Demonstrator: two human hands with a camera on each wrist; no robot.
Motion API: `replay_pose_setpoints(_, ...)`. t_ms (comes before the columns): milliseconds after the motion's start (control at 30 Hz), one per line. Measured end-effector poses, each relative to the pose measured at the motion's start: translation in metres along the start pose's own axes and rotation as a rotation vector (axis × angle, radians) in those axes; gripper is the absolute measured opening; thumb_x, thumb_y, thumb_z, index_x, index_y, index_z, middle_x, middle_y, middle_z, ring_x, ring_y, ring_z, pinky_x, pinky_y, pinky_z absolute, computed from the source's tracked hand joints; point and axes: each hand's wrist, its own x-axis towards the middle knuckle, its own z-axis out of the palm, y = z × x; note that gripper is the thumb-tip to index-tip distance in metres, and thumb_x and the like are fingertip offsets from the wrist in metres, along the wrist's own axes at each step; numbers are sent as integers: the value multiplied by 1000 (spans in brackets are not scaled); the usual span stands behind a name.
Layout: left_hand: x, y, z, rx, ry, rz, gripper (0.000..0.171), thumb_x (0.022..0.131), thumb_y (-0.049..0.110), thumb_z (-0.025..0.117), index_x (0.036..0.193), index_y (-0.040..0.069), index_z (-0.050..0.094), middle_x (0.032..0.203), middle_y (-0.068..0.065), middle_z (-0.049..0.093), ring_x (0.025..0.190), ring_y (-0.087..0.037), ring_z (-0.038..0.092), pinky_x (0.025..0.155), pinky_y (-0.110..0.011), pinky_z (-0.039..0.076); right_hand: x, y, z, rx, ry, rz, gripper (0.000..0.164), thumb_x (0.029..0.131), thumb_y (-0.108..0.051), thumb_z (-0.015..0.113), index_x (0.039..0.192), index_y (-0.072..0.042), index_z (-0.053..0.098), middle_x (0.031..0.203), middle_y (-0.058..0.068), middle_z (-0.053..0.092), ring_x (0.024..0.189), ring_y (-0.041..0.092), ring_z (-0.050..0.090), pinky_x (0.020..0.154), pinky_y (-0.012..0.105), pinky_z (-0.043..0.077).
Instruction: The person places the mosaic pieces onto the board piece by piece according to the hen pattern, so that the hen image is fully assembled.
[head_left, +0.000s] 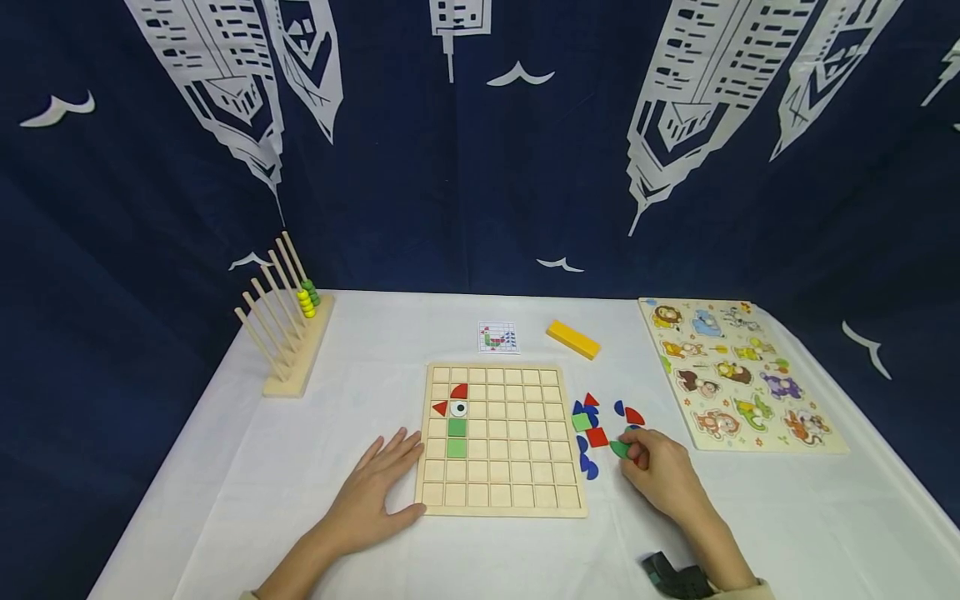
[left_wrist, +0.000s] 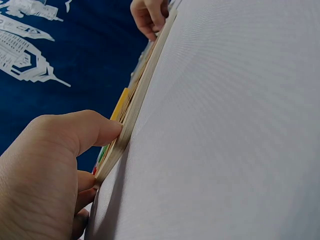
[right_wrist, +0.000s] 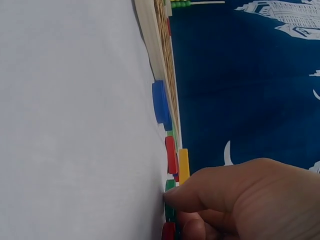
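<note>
A wooden grid board point(head_left: 517, 473) lies flat on the white table. Its left columns hold a red quarter-round point(head_left: 460, 391), a red triangle point(head_left: 440, 408), a white eye tile and two green squares point(head_left: 457, 448). My left hand point(head_left: 378, 487) rests at the board's left side, fingers spread, thumb at the near corner; the left wrist view shows the thumb point(left_wrist: 97, 131) against the board's edge. Right of the board, my right hand point(head_left: 663, 473) pinches a green curved piece point(head_left: 619, 449) between thumb and fingers. In the right wrist view a red piece point(right_wrist: 169, 231) sits close beside those fingers.
Loose blue, red and green pieces, among them a red square point(head_left: 597, 437), lie between board and right hand. Behind the board are a small pattern card point(head_left: 498, 337) and a yellow block point(head_left: 573, 340). A peg abacus point(head_left: 298, 354) stands left; an animal puzzle board point(head_left: 738, 375) lies right.
</note>
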Motion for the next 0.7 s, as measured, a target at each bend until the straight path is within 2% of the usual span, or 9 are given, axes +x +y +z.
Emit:
replay_pose_setpoints(167, 0, 0, 0, -6, 3, 3, 77, 73, 35, 78, 140, 5, 53, 151, -4, 46, 145, -25, 36, 123, -34, 11, 0, 2, -1, 8, -2, 12, 21, 75, 1, 71, 97, 2, 71, 73, 2, 53, 64, 13, 44, 53, 21, 33)
replay_pose_setpoints(300, 0, 0, 0, 2, 4, 10, 78, 73, 35, 77, 140, 4, 52, 151, -4, 46, 145, -25, 36, 122, -38, 14, 0, 3, -3, 0, 2, 19, 22, 75, -2, 75, 96, 1, 71, 76, 3, 55, 66, 14, 44, 54, 21, 32)
replay_pose_setpoints(433, 0, 0, 0, 6, 5, 13, 78, 74, 36, 77, 140, 4, 52, 151, -4, 46, 144, -26, 36, 120, -41, 16, 0, 3, -3, -23, 18, 20, 22, 73, -5, 77, 94, -1, 72, 74, 2, 56, 65, 14, 44, 53, 22, 30)
replay_pose_setpoints(700, 0, -1, 0, -6, 5, 10, 78, 73, 36, 78, 140, 4, 52, 152, -4, 46, 145, -26, 36, 121, -40, 16, -2, 3, -3, -50, 67, 20, 20, 71, -11, 79, 89, -4, 74, 70, -2, 57, 61, 11, 45, 51, 21, 31)
